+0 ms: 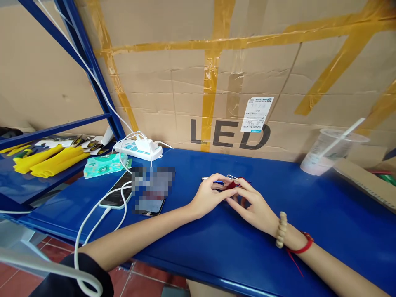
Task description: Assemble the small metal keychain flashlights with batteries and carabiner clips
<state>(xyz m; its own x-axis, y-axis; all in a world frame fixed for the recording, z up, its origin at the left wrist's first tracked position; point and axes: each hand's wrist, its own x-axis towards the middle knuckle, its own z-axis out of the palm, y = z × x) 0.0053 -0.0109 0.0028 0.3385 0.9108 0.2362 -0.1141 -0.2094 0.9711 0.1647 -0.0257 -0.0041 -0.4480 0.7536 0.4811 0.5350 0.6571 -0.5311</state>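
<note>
My left hand (208, 197) and my right hand (254, 203) meet over the blue tabletop (198, 243), fingertips close together. Pinched between them is a small dark red piece (230, 185), flat and perhaps cloth; the fingers cover most of it. Just behind the fingers lies a slim blue object with a pale tip (204, 178), partly hidden, which could be a pen. A thin whitish loop (231, 176) shows beyond the red piece. Beads and a red cord circle my right wrist.
Left of my hands lie two phones, one black-screened (116, 192), one partly blurred out (151, 202), with white cables. Behind them sit a power strip (154, 152) and a teal packet (105, 165). A plastic cup with a straw (329, 152) stands right, before a large cardboard box (185, 95).
</note>
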